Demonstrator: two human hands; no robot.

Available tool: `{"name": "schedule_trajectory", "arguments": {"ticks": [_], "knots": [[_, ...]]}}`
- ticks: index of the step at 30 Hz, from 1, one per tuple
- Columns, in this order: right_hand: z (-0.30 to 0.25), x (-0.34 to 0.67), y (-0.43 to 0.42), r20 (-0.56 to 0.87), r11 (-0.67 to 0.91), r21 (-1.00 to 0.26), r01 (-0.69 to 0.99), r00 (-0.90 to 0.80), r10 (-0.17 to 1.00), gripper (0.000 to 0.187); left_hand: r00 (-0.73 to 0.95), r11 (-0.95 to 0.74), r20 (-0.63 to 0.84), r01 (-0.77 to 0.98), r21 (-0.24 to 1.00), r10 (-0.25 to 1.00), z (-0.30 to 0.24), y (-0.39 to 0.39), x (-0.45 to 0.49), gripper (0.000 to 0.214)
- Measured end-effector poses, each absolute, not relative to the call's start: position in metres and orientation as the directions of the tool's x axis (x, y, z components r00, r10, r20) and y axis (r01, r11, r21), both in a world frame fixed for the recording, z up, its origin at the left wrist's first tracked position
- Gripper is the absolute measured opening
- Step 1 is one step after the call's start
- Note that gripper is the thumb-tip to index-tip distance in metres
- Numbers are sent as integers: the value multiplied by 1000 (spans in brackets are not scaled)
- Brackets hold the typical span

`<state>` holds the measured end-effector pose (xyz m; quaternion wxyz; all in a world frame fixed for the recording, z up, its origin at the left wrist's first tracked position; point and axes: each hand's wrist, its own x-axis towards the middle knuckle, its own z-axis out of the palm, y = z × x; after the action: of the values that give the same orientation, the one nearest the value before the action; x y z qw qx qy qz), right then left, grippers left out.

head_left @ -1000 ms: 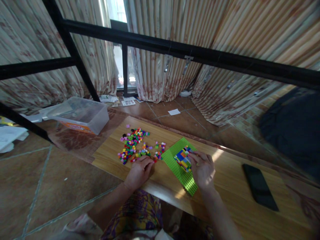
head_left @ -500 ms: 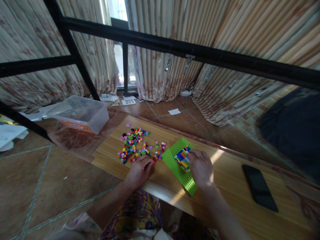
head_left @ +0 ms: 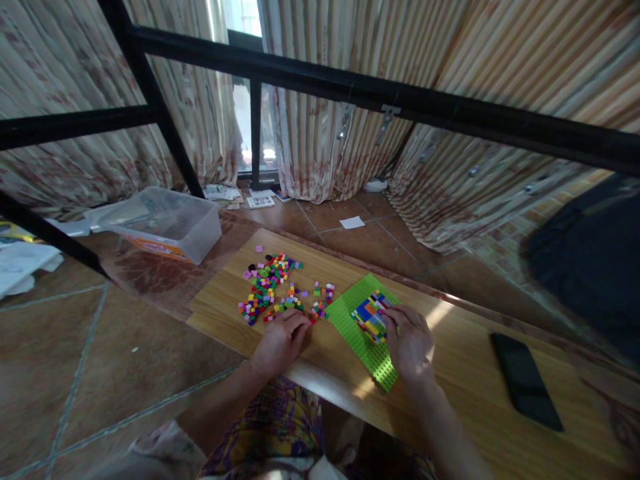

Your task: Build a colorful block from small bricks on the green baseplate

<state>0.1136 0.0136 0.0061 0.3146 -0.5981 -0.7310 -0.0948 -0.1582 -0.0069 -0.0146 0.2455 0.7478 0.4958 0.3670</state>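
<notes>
On the wooden table, a block of mixed-colour toy bricks (head_left: pixel 371 316) stands on a green studded baseplate (head_left: pixel 350 319). Over the block's right edge, my right hand (head_left: pixel 411 343) pinches what looks like a small pink brick (head_left: pixel 383 311); the thumb and index finger partly cover it. Farther left, my left hand (head_left: pixel 281 341) rests by the table's front edge with its fingers closed. A small red brick (head_left: pixel 313 321) shows at those fingertips. Just beyond that hand lies a scattered pile of loose coloured bricks (head_left: pixel 265 283).
A black phone (head_left: pixel 526 381) lies on the table (head_left: pixel 465 373) at the right. Beyond the table's left end sits a clear plastic bin (head_left: pixel 173 223). A black metal frame (head_left: pixel 320 70) crosses in front of striped curtains (head_left: pixel 320 147). Papers (head_left: pixel 353 223) lie on the tiled floor.
My right hand has turned and drawn back slightly, so its fingertips and the pink brick now show. The left hand keeps its pinch by the pile. The view has shifted a little.
</notes>
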Motion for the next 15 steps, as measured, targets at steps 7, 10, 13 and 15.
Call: {"name": "schedule_trajectory", "arguments": {"ticks": [7,10,13,15], "knots": [[5,111,13,554,261,-174,949,-125,823,31,232,-378,299,569,730,926,-16,-7,-158,17],[4,109,11,548,223,-118,968,-124,827,31,233,-377,297,569,730,926,-16,-7,-158,18],[4,107,8,552,180,-50,982,-123,825,30,233,-383,304,566,730,924,-15,-7,-158,17],[4,105,5,545,164,-3,986,-136,827,30,230,-388,313,567,727,922,-15,-7,-158,17]]}}
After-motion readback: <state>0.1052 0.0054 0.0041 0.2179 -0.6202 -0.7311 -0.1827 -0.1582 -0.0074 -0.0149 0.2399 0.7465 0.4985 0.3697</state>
